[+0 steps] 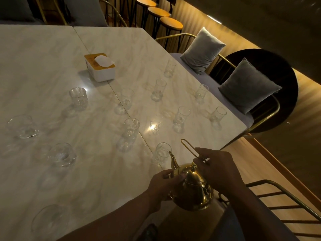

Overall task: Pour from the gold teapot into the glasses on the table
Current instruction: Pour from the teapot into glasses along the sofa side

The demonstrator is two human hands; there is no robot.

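The gold teapot (192, 190) is held over the near edge of the marble table (52, 66), its spout pointing away toward the nearest glass (162, 153). My right hand (218, 166) grips the thin wire handle above the lid. On the spout side of the pot, my left hand (164, 184) holds the body, thumb near the lid. Several clear, empty-looking glasses stand spread over the table, among them one (131, 127) in the middle and one (78, 98) further left.
A white tissue box with a yellow lid (100, 67) stands mid-table. A bench with grey cushions (202, 50) runs along the right edge, a metal chair frame (286, 197) sits near right, and round stools (171, 23) stand at the back.
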